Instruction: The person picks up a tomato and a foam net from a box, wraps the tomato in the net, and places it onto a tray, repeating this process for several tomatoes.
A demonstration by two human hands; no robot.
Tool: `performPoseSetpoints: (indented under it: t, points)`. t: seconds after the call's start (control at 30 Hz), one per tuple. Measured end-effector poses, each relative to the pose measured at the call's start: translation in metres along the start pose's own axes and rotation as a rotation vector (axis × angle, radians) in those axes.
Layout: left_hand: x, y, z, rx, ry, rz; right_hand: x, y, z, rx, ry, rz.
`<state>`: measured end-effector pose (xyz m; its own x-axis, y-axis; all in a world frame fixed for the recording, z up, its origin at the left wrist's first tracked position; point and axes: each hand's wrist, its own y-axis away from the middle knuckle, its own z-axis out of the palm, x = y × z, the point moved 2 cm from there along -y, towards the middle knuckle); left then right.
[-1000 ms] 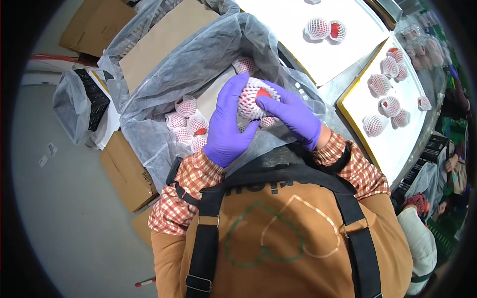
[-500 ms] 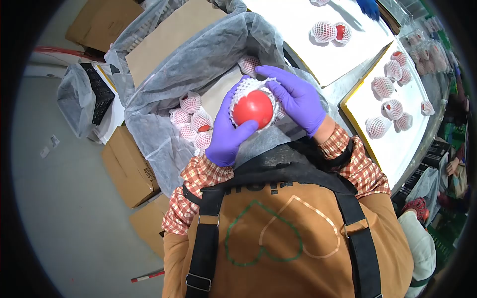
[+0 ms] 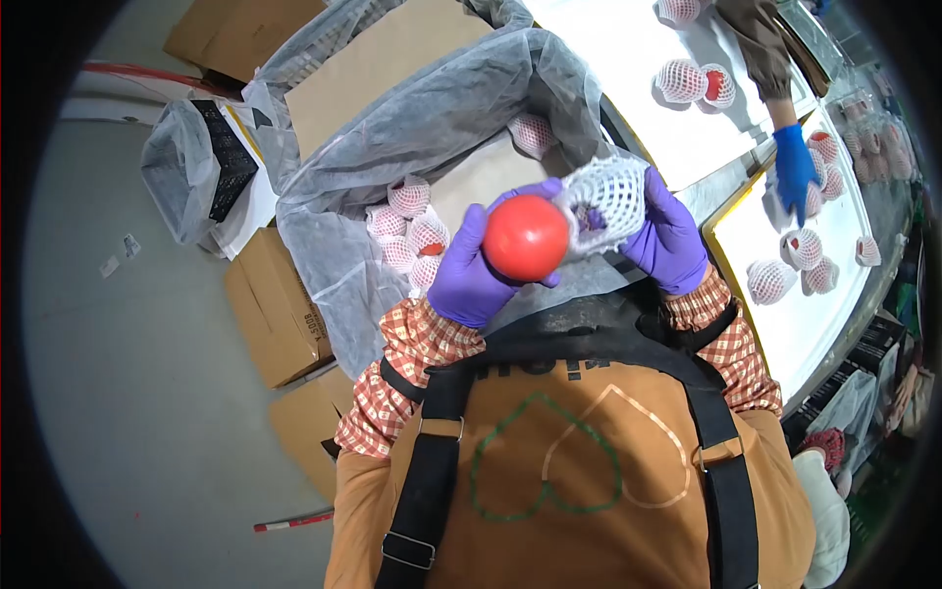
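Grey concrete floor spreads to our left, smooth and bare. Against it stands one large bin lined with a translucent, crinkled grey liner. Beyond it lie two flat white tables, the farther plain-edged, the nearer rimmed in yellow. Two brown cardboard boxes sit on the floor beside the bin. Inside the liner we count six round netted fruits, each in white foam mesh; three more rest on the farther table and at least four on the nearer. One co-worker's blue-gloved hand reaches over the tables. Our right hand, in purple, pinches one empty foam net sleeve, soft and latticed. Our left hand, also purple, curls around one smooth red fruit, held bare above the bin, just beside the sleeve.
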<state>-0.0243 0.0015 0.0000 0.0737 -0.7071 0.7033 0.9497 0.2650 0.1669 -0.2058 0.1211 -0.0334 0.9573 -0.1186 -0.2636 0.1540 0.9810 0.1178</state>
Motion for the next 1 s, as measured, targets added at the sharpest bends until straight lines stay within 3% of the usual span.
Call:
performPoseSetpoints:
  t: [0.07, 0.1, 0.13, 0.2, 0.27, 0.33, 0.47, 0.53, 0.6, 0.7, 0.73, 0.8, 0.87, 0.93, 1.0]
  points:
    - [0.001, 0.0, 0.005, 0.02, -0.032, 0.021, -0.002, -0.001, -0.004, -0.042, -0.025, -0.04]
    - [-0.002, 0.0, 0.003, 0.003, 0.072, 0.06, -0.005, -0.002, -0.003, -0.215, -0.147, 0.004]
    - [-0.001, -0.002, 0.002, -0.018, 0.173, 0.101, -0.006, -0.003, -0.002, -0.207, -0.145, 0.009]
    - [0.002, -0.001, -0.001, 0.01, 0.145, 0.108, -0.01, -0.003, 0.002, -0.125, 0.02, -0.134]
    - [0.006, -0.002, -0.005, 0.043, -0.059, 0.114, -0.011, -0.005, 0.005, -0.085, 0.019, -0.136]
    - [0.005, -0.002, -0.007, 0.077, -0.052, 0.104, -0.011, -0.005, 0.003, 0.07, 0.163, -0.224]
    - [0.004, -0.002, -0.009, 0.083, -0.124, 0.181, -0.014, 0.003, 0.004, -0.025, 0.367, -0.294]
    - [0.003, -0.003, -0.009, 0.086, -0.134, 0.201, -0.011, 0.005, 0.018, 0.14, 0.441, -0.314]
    - [0.003, -0.002, -0.009, 0.079, -0.129, 0.239, -0.007, 0.007, 0.018, 0.124, 0.471, -0.351]
    - [-0.001, -0.005, -0.019, 0.047, -0.229, 0.261, 0.0, 0.017, 0.019, 0.306, 0.907, -0.45]
    - [-0.001, -0.005, -0.018, 0.042, -0.23, 0.261, 0.004, 0.02, 0.028, 0.307, 0.908, -0.454]
    - [-0.001, -0.004, -0.016, 0.042, -0.239, 0.237, 0.015, 0.019, 0.053, 0.321, 1.077, -0.368]
    - [0.0, -0.003, -0.006, 0.026, -0.262, 0.217, 0.027, 0.007, 0.058, 0.083, 1.302, -0.538]
    - [-0.004, -0.005, 0.0, 0.002, -0.283, 0.201, 0.039, -0.006, 0.072, -0.025, 1.491, -0.691]
    - [-0.01, -0.005, -0.004, 0.041, -0.344, 0.226, 0.042, -0.016, 0.068, -0.001, 1.464, -0.671]
